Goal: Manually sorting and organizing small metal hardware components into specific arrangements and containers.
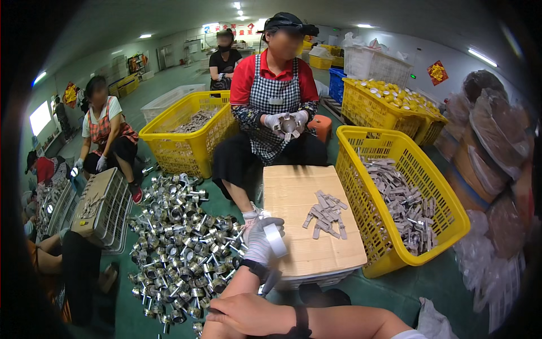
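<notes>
My left hand (pixel 261 242), in a white glove with a black band at the wrist, is raised over the near left corner of a cardboard-topped crate (pixel 293 248). It grips a shiny metal cylinder part (pixel 276 238). My right hand (pixel 245 313) is bare with a dark wristband; it lies flat across my left forearm and holds nothing. A small heap of flat grey metal pieces (pixel 326 213) sits on the cardboard, beyond my left hand.
A large pile of silver fittings (pixel 183 243) covers the green floor at left. A yellow basket (pixel 429 169) of grey metal pieces stands at right, another yellow basket (pixel 169 135) behind left. A seated person opposite holds a metal part (pixel 288 124) in gloved hands. More people sit at left.
</notes>
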### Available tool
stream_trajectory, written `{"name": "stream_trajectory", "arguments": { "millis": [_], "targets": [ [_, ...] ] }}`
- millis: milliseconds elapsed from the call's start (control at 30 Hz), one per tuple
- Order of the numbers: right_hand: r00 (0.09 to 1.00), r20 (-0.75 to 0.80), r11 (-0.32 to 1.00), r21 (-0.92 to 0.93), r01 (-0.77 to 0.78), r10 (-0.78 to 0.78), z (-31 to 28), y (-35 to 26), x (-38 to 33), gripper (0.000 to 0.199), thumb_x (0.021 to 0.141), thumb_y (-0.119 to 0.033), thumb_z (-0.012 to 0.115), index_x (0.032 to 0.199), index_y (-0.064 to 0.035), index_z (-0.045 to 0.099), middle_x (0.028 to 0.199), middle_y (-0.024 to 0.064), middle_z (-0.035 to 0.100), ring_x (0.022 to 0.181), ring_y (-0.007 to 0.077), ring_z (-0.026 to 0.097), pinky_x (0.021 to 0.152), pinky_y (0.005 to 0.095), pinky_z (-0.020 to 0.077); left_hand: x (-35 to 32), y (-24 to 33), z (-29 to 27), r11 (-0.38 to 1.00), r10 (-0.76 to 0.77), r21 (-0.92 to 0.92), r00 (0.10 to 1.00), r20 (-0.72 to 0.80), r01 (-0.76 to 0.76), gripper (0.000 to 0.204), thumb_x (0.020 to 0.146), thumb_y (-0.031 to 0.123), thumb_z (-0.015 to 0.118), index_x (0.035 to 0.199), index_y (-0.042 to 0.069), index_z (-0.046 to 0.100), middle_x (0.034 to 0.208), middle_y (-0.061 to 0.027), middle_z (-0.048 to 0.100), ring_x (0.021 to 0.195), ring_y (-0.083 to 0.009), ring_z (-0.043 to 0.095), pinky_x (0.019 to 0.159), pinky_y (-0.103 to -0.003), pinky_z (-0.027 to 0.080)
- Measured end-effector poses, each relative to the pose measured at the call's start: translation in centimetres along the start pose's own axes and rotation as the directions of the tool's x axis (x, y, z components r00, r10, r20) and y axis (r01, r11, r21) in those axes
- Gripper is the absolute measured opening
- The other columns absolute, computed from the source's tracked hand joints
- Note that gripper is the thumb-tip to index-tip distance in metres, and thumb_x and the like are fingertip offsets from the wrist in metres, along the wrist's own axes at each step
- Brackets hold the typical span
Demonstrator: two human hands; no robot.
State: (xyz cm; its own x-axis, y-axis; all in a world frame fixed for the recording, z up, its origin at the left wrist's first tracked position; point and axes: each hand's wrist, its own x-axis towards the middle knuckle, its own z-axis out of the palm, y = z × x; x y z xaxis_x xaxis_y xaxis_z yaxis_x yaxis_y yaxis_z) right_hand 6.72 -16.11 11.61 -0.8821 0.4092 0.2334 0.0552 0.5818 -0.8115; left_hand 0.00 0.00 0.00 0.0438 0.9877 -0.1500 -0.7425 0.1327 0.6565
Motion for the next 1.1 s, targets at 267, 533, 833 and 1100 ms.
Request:
{"name": "stream_trajectory", "arguments": {
  "millis": [267, 533, 833, 1100],
  "targets": [
    [0.999, -0.012, 0.999, 0.023, 0.044, -0.044, -0.3, 0.0, -0.2, 0.033, 0.091, -0.034, 0.042, 0.081, -0.0023, 0.046, 0.064, 0.0185, 0.054, 0.064, 0.0384, 0.055, 0.059, 0.0444, 0.0429, 0.5, -0.2, 0.6, 1.000, -0.016, -0.002, 0.997, -0.080, 0.015, 0.015, 0.076, 0.005, 0.052, 0.079, -0.008, 0.058, 0.060, -0.0087, 0.053, 0.056, -0.0207, 0.054, 0.055, -0.030, 0.049],
    [0.999, 0.037, 1.000, 0.008, -0.020, 0.020, -1.2, -0.7, -0.5, 0.035, 0.090, -0.034, 0.041, 0.081, -0.0011, 0.047, 0.069, 0.0196, 0.056, 0.067, 0.0392, 0.055, 0.061, 0.0442, 0.0432, 0.7, -0.7, 0.0, 0.999, -0.031, -0.031, 0.998, -0.060, 0.029, 0.021, 0.076, 0.007, 0.050, 0.085, -0.011, 0.055, 0.064, -0.0115, 0.053, 0.056, -0.0210, 0.054, 0.053, -0.030, 0.048],
    [0.914, -0.383, 0.984, -0.055, -0.169, 0.135, -3.2, 2.4, -0.2, 0.028, 0.087, -0.027, 0.049, 0.077, -0.0014, 0.054, 0.075, 0.0177, 0.052, 0.070, 0.0341, 0.051, 0.063, 0.0385, 0.0415, 1.1, -0.8, 0.1, 0.998, 0.012, 0.070, 0.999, -0.036, -0.009, 0.022, 0.079, 0.008, 0.049, 0.088, -0.011, 0.057, 0.064, -0.0115, 0.053, 0.059, -0.0227, 0.054, 0.054, -0.030, 0.049],
    [0.629, -0.676, 0.923, 0.267, -0.276, 0.384, -9.4, 10.0, -1.4, 0.027, 0.091, -0.023, 0.043, 0.080, -0.0032, 0.057, 0.077, 0.0050, 0.053, 0.076, 0.0154, 0.050, 0.072, 0.0279, 0.0395, 0.7, -1.1, 1.2, 0.983, 0.105, 0.160, 0.990, -0.093, -0.090, 0.022, 0.082, 0.018, 0.047, 0.088, 0.001, 0.061, 0.075, -0.0098, 0.060, 0.063, -0.0198, 0.057, 0.056, -0.030, 0.047]
  ]
}}
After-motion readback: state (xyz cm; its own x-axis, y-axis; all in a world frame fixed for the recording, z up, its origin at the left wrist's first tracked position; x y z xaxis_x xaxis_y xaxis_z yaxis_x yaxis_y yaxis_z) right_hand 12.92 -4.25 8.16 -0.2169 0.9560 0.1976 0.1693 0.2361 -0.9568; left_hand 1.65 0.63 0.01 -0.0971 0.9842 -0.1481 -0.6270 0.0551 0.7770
